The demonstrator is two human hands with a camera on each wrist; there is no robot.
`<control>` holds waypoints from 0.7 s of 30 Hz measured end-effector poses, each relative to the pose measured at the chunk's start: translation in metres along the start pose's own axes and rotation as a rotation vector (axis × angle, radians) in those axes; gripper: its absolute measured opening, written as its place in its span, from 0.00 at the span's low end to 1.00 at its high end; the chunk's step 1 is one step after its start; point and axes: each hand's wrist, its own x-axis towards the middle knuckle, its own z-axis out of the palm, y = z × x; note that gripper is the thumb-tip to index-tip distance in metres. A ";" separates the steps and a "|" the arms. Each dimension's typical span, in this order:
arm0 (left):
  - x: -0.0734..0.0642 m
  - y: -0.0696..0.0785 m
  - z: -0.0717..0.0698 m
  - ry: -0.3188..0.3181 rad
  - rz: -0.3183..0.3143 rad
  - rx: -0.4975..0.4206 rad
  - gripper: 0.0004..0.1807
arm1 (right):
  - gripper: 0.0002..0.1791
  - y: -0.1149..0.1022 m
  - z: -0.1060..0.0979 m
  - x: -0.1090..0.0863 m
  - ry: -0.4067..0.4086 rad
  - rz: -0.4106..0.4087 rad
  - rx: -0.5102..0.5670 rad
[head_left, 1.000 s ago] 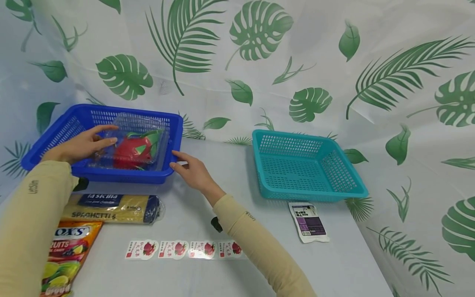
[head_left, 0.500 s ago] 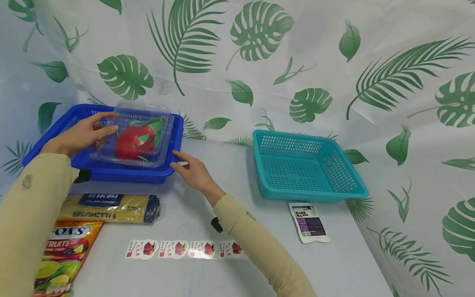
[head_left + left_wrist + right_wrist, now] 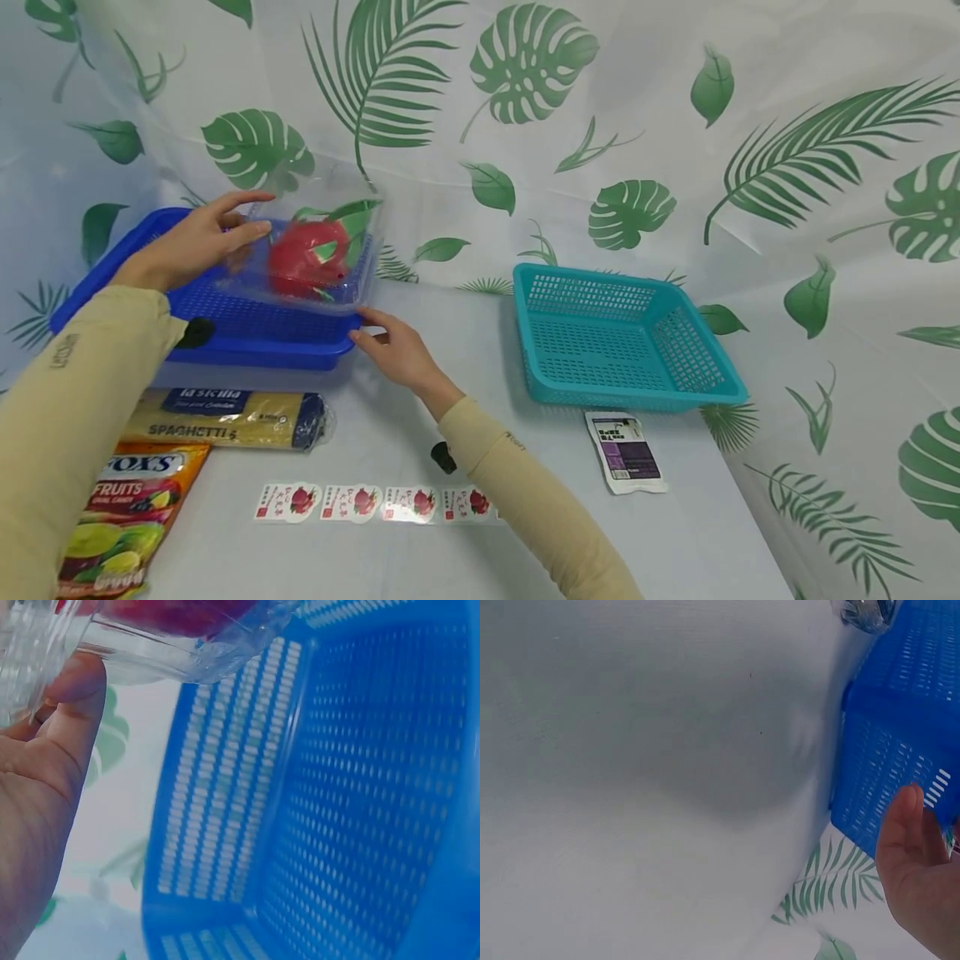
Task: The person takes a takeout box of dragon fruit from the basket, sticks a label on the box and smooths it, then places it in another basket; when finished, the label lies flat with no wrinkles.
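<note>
My left hand (image 3: 192, 241) grips the left side of a clear plastic box (image 3: 247, 286), its thumb at the box edge in the left wrist view. Inside the box lies a red dragon fruit (image 3: 303, 258) with green leaf tips. The box is tilted, raised above the blue basket (image 3: 247, 352) and overlapping its back right part in the head view. At the basket's right front corner, my right hand (image 3: 401, 350) holds the rim; the thumb (image 3: 906, 806) lies against the outer wall in the right wrist view.
A teal basket (image 3: 577, 398) stands to the right, with a white and purple packet (image 3: 626, 452) in front. Nearer me on the left lie a spaghetti pack (image 3: 232, 419) and a candy bag (image 3: 127, 517). Several dragon-fruit stickers (image 3: 363, 503) form a row along the table front.
My left hand has lifted the clear box with the dragon fruit up out of the blue basket, moving up and to the right. The right hand has stayed at the basket's corner.
</note>
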 end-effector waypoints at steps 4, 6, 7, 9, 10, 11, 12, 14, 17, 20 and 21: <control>0.007 0.010 0.008 -0.014 0.018 -0.035 0.34 | 0.24 0.001 -0.006 0.000 0.142 -0.009 0.010; 0.010 0.015 0.012 -0.023 0.026 -0.035 0.34 | 0.22 -0.001 -0.010 0.001 0.248 -0.011 0.042; 0.011 0.017 0.015 -0.026 0.031 -0.029 0.34 | 0.22 -0.002 -0.012 0.001 0.299 -0.012 0.073; 0.013 0.020 0.019 -0.030 0.038 -0.017 0.34 | 0.23 -0.006 -0.018 0.002 0.377 -0.008 0.149; 0.014 0.022 0.021 -0.032 0.040 -0.013 0.34 | 0.23 -0.007 -0.021 0.002 0.403 -0.010 0.184; 0.014 0.023 0.023 -0.035 0.044 -0.010 0.34 | 0.24 -0.009 -0.024 0.002 0.421 -0.016 0.216; 0.015 0.025 0.025 -0.037 0.048 -0.006 0.33 | 0.26 -0.011 -0.027 0.002 0.427 -0.020 0.244; 0.016 0.027 0.028 -0.040 0.057 -0.006 0.33 | 0.28 -0.015 -0.033 0.002 0.422 -0.040 0.280; 0.018 0.030 0.034 -0.050 0.079 -0.020 0.32 | 0.32 -0.021 -0.041 0.001 0.404 -0.054 0.272; 0.019 0.034 0.038 -0.064 0.093 -0.031 0.32 | 0.35 -0.026 -0.047 -0.002 0.393 -0.052 0.255; 0.019 0.035 0.040 -0.065 0.097 -0.037 0.32 | 0.35 -0.027 -0.049 -0.003 0.395 -0.050 0.248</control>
